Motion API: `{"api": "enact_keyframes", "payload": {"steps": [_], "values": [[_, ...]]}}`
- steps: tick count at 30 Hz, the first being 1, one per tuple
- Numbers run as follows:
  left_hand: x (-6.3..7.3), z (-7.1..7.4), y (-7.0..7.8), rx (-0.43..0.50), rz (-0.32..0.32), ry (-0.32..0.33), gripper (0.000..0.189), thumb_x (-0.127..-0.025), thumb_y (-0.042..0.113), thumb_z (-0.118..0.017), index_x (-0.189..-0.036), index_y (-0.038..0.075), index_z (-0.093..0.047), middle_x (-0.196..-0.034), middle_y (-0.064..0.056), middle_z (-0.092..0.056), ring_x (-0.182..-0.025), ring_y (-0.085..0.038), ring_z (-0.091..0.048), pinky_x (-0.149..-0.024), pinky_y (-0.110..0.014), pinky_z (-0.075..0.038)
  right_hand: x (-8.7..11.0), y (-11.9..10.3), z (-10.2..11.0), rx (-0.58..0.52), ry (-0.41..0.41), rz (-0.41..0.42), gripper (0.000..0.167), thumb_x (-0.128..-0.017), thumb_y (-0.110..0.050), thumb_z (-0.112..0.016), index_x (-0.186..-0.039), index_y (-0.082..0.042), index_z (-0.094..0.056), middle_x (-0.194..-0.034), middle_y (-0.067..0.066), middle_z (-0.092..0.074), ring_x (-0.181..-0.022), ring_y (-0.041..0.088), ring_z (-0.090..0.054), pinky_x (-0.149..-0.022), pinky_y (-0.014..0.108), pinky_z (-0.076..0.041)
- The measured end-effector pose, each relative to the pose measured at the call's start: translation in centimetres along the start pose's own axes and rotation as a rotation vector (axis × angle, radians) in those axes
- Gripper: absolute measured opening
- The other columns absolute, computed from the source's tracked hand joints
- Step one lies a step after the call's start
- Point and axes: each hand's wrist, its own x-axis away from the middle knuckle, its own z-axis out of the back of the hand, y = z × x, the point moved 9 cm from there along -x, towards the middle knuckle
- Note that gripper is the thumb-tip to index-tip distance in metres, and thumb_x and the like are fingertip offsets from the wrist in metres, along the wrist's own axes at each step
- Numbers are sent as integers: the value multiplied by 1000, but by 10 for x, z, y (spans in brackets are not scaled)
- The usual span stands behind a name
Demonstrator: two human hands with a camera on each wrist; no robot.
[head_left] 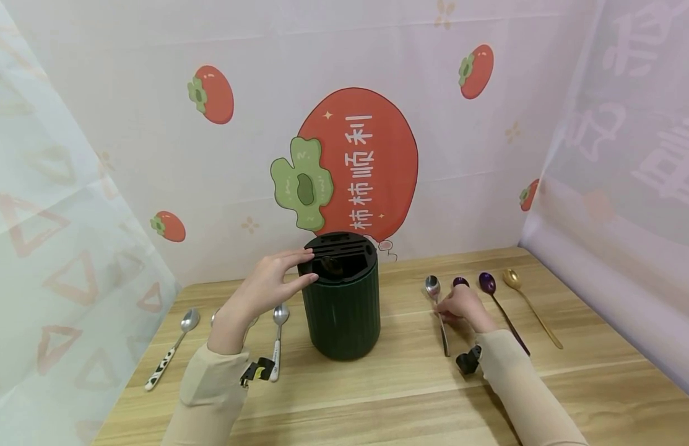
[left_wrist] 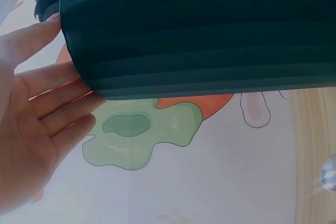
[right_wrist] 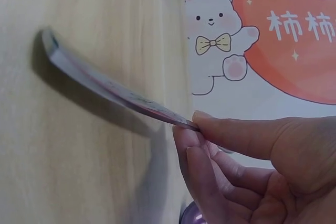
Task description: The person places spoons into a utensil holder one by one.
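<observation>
A dark green ribbed utensil holder (head_left: 344, 316) with a black slotted top stands upright on the table. My left hand (head_left: 263, 282) rests at its rim, fingers and thumb extended; the left wrist view shows the palm (left_wrist: 31, 145) beside the holder's wall (left_wrist: 199, 30). Inside the opening shows a dark, shiny spoon bowl (head_left: 332, 265). With thumb and fingertips, my right hand (head_left: 463, 305) pinches the handle (right_wrist: 115, 88) of a silver spoon (head_left: 433, 285). Its far handle end is low over the wood in the right wrist view. A purple spoon (head_left: 460, 282) is mostly hidden behind that hand.
Right of my right hand lie another purple spoon (head_left: 487, 283) and a gold spoon (head_left: 512, 279). On the left are a spoon with a cow-patterned handle (head_left: 163, 367), a white-handled spoon (head_left: 280, 314), and one mostly hidden by my left hand. A printed cloth (head_left: 455, 155) hangs behind the table.
</observation>
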Motion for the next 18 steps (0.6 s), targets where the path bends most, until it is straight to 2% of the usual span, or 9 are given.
{"api": "enact_keyframes", "payload": {"steps": [7,13,18], "values": [[1,0,0,2,4,2,49,-90,40,-62,-129,10,-60,-133,-8,-57,-127,-26,-51,-106,-45,-41,4,-10,2,-26,0,36,19,-83,-12,-70,-70,2,-71,-56,3,-65,-51,8,-57,-51,20,-44],[1,0,0,2,7,3,49,-90,40,-63,-129,10,-60,-133,-8,-58,-127,-26,-51,-105,-45,-41,5,-16,4,-66,6,63,16,-83,-8,-70,-75,6,-72,-63,9,-68,-55,10,-62,-55,24,-53],[1,0,1,4,5,5,49,-90,40,-63,-129,10,-60,-133,-9,-58,-126,-26,-51,-105,-45,-41,5,-20,7,-99,22,68,15,-83,-7,-70,-76,6,-71,-63,7,-68,-56,10,-63,-57,26,-56]]}}
